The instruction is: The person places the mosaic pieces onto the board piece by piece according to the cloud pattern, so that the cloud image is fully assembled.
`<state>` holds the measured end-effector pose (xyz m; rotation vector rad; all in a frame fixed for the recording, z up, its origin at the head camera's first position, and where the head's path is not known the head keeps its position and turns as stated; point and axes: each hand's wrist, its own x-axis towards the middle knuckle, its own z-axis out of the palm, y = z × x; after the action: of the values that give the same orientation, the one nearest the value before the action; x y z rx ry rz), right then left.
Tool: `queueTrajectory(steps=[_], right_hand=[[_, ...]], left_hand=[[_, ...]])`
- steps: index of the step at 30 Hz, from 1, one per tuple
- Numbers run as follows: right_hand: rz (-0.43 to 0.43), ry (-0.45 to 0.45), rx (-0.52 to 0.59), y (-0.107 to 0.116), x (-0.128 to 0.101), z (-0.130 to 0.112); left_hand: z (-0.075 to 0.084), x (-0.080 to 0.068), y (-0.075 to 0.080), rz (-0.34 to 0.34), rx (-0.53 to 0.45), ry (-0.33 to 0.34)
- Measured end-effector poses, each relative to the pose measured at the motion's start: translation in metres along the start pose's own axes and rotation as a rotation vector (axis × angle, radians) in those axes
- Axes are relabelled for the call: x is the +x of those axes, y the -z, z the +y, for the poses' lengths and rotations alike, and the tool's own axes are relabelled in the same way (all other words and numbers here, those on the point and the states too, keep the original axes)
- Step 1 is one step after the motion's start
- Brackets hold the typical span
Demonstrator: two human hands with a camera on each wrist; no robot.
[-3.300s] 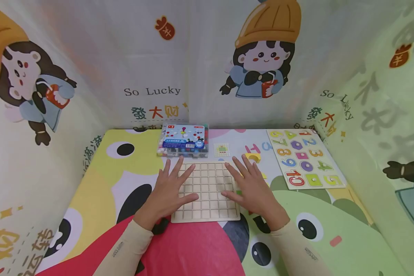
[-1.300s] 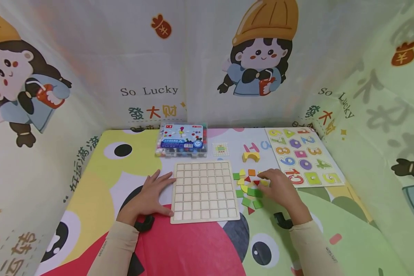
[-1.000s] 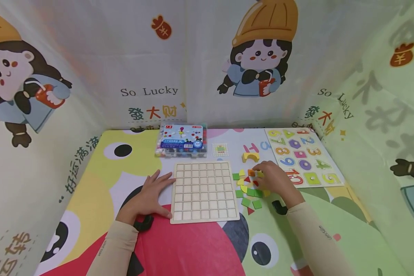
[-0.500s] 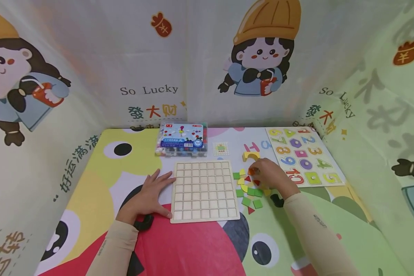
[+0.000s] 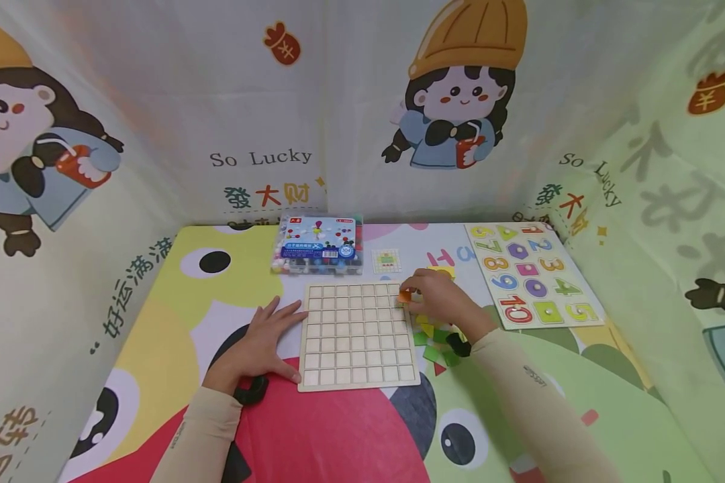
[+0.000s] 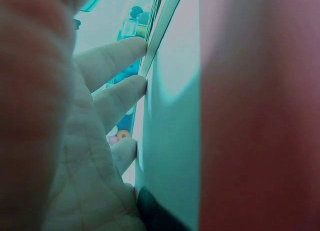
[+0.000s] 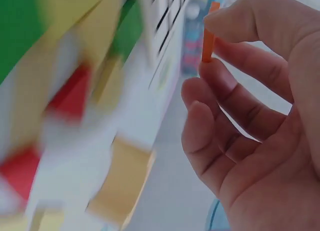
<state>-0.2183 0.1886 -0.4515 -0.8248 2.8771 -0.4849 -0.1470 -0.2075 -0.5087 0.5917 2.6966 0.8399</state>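
Right hand (image 5: 441,298) pinching orange tile (image 5: 404,296) edge-on over grid (image 5: 358,335); best laid flat, dropped squarely. Left hand (image 5: 264,343) flat, fingers straight, bracing grid's edge.

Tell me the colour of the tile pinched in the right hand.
Orange tile, clearest in the right wrist view.

The wooden grid board (image 5: 358,335) lies bare on top, open to reach from above. A clear bead box (image 5: 319,245) and small card (image 5: 387,260) stand close behind it. Loose coloured tiles (image 5: 436,342) crowd its right edge; the number puzzle (image 5: 534,275) lies further right.
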Motion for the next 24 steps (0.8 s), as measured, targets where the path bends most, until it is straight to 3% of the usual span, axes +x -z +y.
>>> queueTrajectory(steps=[11,24], right_hand=[[-0.125,0.095,-0.008,-0.02,0.049,-0.046],[-0.156,0.111,-0.012,-0.038,0.067,-0.055]], left_hand=[[0.0,0.0,0.0,0.007,0.008,-0.007],[-0.001,0.001,-0.003,-0.001,0.018,0.001]])
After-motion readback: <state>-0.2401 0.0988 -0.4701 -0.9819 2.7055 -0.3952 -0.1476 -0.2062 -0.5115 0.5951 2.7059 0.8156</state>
